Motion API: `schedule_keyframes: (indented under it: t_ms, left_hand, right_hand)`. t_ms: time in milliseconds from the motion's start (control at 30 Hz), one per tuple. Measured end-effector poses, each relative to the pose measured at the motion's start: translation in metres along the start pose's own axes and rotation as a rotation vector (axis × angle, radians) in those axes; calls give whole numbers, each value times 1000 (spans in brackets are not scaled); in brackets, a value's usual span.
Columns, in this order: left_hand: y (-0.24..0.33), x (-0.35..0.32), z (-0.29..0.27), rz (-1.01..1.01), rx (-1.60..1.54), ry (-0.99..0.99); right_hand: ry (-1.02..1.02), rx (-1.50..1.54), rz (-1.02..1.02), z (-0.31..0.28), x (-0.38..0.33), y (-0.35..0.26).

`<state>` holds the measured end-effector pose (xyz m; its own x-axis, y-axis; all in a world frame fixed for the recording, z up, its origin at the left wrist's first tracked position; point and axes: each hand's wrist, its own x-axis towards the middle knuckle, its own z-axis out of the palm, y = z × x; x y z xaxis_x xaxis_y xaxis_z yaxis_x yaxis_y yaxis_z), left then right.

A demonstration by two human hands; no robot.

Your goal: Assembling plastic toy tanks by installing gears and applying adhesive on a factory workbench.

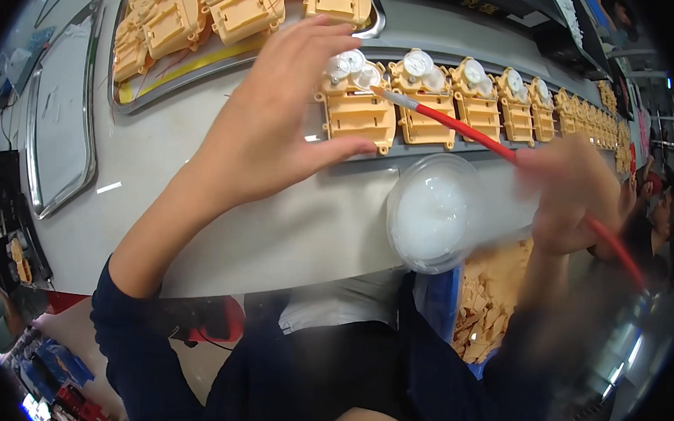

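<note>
Person brushing an orange plastic gear housing (357,104) on a grey conveyor (402,149).
Left hand (277,118), fingers spread, steadies the housing's near edge; blurred right hand (573,194) pinches a red-handled brush (465,130), bristles touching the housing. Bare table lies just below, beside a white paste tub (433,212).

We identify the place as a factory assembly line. A long row of identical orange plastic gear housings (467,95) runs along a conveyor track (433,148), a metal tray (246,58) holds more housings, and a bin (486,297) holds orange parts.
</note>
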<state>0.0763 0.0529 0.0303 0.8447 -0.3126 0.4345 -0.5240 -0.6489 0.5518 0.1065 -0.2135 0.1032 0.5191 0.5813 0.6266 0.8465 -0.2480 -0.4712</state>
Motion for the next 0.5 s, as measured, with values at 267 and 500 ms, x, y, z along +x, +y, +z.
schedule_keyframes:
  t_ms: [267,500]
  left_hand:
    - [-18,4,18,-34,-153,-31]
    - [-20,8,20,-71,-179,-34]
  right_hand:
    - [-379,-242,41,8,25,-13]
    - [-499,-165,38,5,29,-19]
